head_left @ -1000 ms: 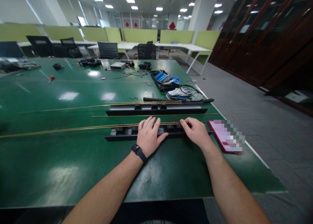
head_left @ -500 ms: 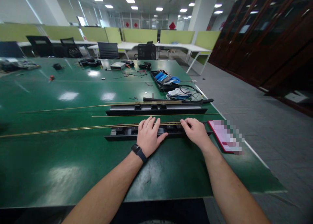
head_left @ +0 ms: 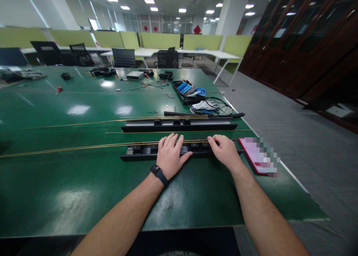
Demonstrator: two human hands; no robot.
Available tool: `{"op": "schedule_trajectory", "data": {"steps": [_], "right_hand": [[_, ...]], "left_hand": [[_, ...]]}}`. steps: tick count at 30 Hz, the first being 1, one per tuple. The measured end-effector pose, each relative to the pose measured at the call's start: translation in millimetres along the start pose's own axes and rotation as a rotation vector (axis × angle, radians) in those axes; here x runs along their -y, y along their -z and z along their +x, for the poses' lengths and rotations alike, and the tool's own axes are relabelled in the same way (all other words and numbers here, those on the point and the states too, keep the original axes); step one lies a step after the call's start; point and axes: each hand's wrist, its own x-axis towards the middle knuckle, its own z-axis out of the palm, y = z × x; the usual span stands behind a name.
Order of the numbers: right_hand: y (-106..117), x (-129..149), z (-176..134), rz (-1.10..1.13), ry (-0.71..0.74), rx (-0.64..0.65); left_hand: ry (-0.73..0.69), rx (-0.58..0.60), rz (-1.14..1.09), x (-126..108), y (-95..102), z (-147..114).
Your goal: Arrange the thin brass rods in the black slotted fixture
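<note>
My left hand [head_left: 171,155] lies flat, fingers spread, across a long black rail [head_left: 137,158] with dark blocks in its channel. Its fingers rest over thin brass-coloured rods [head_left: 84,148] that run along the rail and far out to the left. Toward the rail's right end, my right hand [head_left: 223,148] is closed, thumb and fingers pinched at the rods. The fingertips partly hide what they grip. Just beyond both hands lies a single brass-coloured rod [head_left: 128,132]. Farther back is a second black rail [head_left: 179,127], with more rods along its top.
A red-edged phone or tablet [head_left: 253,157], partly blurred, lies right of my right hand. Behind the rails are a glove [head_left: 205,106], coiled cables and a black tray [head_left: 181,95] holding blue items. Loose parts lie across the green table [head_left: 92,196], whose right edge runs beyond the phone.
My right hand has shifted very slightly to the right along the rods. My left hand stays in place on the rail.
</note>
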Motion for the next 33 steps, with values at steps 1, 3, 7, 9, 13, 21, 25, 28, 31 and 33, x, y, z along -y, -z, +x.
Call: {"op": "schedule_trajectory", "data": {"steps": [1, 3, 7, 9, 13, 21, 25, 28, 31, 33], "right_hand": [[0.2, 0.1, -0.1, -0.001, 0.001, 0.000], [1.0, 0.9, -0.5, 0.003, 0.003, -0.004], [2.5, 3.6, -1.1, 0.019, 0.005, -0.015], [2.7, 4.7, -1.0, 0.015, 0.015, -0.011], [1.7, 4.5, -0.8, 0.014, 0.047, -0.007], [-1.1, 0.5, -0.8, -0.024, 0.046, -0.005], [-0.1, 1.2, -0.4, -0.023, 0.032, -0.013], [1.7, 3.7, -0.6, -0.012, 0.023, -0.015], [2.8, 6.3, -1.3, 0.005, 0.016, -0.005], [2.6, 6.8, -1.4, 0.013, 0.023, 0.010]], "left_hand": [[0.000, 0.001, 0.000, -0.3, 0.4, 0.1], [0.001, 0.000, 0.000, -0.9, 1.1, 0.1], [0.007, 0.002, 0.002, -1.5, 1.5, 0.0], [0.008, 0.005, 0.002, -1.6, 1.3, 0.0], [0.007, 0.010, 0.004, -1.8, 0.8, 0.3], [0.008, 0.011, 0.007, -1.0, 2.2, 0.4], [0.008, 0.004, 0.011, -0.7, 1.6, 0.4], [0.010, 0.004, 0.004, -1.2, 1.6, 0.4], [0.014, 0.009, 0.003, -1.5, 2.4, 0.4], [0.015, 0.009, 0.000, -1.5, 2.9, 0.3]]}}
